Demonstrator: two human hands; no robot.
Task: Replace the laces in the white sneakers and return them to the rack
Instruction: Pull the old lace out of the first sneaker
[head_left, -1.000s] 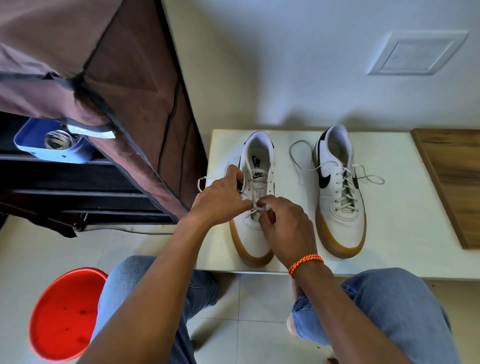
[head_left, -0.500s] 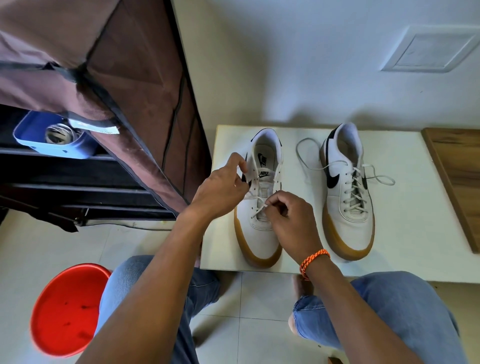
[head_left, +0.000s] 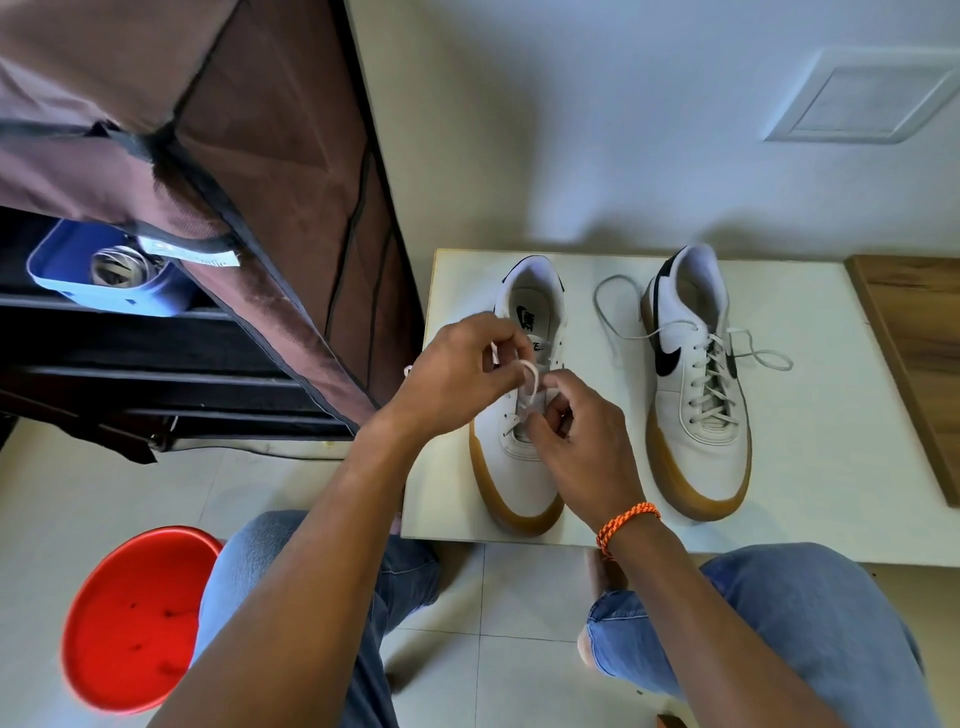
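Your left hand and right hand both pinch the lace on the left sneaker. It is only partly laced. The right sneaker is laced but untied. Neither is on the rack yet.

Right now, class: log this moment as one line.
hands: left, right both pinch lace | shoe: left sneaker part-unlaced | right sneaker laced, untied

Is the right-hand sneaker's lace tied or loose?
Loose: the right-hand sneaker is laced, but its lace ends lie untied on the white board.
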